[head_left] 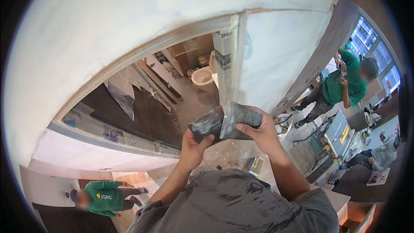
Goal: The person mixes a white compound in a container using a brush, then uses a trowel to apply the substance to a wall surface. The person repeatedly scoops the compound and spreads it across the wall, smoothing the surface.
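In front of my chest, each hand grips a dark grey sheet that looks like sandpaper, smeared with white dust. My left hand (pixel 194 149) pinches the left sandpaper sheet (pixel 205 126) between thumb and fingers. The paler right sandpaper sheet (pixel 233 121) is held by my right hand (pixel 263 133), thumb pressed on its face and fingers behind. Their inner edges meet or overlap; whether they are one folded piece I cannot tell.
A doorway with a newspaper-covered frame (pixel 223 56) opens ahead, showing a toilet (pixel 202 77) inside. A white wall panel (pixel 280 51) stands beside it. People in green shirts are at right (pixel 345 82) and lower left (pixel 101 196). A table saw (pixel 338 133) stands at right.
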The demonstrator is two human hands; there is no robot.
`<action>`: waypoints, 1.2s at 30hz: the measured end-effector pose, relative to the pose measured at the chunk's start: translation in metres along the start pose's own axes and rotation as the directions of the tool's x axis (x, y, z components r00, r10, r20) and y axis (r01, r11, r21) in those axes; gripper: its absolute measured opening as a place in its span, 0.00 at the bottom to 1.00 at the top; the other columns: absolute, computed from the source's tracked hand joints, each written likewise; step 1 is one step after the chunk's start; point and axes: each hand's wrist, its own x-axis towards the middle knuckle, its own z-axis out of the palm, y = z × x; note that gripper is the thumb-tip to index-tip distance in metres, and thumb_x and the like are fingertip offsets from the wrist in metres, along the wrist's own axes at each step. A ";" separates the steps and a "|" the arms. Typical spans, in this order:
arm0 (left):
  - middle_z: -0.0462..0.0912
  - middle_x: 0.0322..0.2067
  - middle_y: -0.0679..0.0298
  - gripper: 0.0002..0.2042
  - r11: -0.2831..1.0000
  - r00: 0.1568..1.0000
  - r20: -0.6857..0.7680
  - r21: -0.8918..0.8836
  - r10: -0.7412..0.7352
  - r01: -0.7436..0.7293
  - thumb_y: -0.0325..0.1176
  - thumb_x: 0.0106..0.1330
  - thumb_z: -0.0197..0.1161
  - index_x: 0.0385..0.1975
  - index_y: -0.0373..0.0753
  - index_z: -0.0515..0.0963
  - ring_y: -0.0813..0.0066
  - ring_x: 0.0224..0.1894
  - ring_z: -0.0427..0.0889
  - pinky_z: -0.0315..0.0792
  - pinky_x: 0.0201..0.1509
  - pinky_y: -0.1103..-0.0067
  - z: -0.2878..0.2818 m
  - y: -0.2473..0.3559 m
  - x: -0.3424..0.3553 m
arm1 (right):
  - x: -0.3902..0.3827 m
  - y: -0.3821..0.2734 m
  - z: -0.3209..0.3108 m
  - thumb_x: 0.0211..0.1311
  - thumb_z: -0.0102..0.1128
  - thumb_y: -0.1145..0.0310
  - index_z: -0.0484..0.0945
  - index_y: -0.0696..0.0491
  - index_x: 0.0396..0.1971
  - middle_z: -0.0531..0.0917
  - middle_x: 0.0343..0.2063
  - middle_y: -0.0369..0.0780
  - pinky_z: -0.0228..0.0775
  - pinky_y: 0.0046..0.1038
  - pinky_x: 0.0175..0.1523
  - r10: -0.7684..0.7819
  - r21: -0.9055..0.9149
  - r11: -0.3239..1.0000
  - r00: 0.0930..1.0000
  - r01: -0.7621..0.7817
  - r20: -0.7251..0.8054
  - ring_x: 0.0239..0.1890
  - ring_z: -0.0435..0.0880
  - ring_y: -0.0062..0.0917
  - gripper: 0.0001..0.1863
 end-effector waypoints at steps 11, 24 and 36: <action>0.85 0.51 0.60 0.18 0.895 0.986 0.110 0.417 0.125 -0.160 0.30 0.75 0.64 0.60 0.29 0.75 0.76 0.53 0.79 0.72 0.60 0.76 0.011 0.036 -0.009 | 0.001 -0.031 0.045 0.62 0.70 0.73 0.82 0.64 0.52 0.88 0.43 0.40 0.76 0.25 0.54 -0.134 -0.002 0.991 0.990 0.134 -0.052 0.45 0.84 0.19 0.19; 0.85 0.38 0.64 0.10 0.774 0.857 0.378 0.632 -0.349 0.036 0.29 0.74 0.65 0.49 0.31 0.78 0.79 0.42 0.78 0.74 0.51 0.75 -0.074 0.073 -0.001 | 0.016 -0.049 0.097 0.63 0.69 0.75 0.84 0.62 0.53 0.90 0.44 0.40 0.75 0.23 0.55 -0.054 -0.326 0.925 0.918 0.194 0.393 0.44 0.83 0.16 0.18; 0.83 0.48 0.63 0.19 0.991 0.991 0.037 -0.022 0.132 -0.132 0.23 0.69 0.69 0.57 0.32 0.74 0.78 0.46 0.81 0.75 0.52 0.79 -0.064 0.067 -0.007 | 0.023 -0.024 0.116 0.64 0.70 0.73 0.81 0.64 0.51 0.87 0.41 0.38 0.76 0.24 0.51 -0.146 0.101 0.983 0.985 0.155 -0.089 0.44 0.83 0.18 0.18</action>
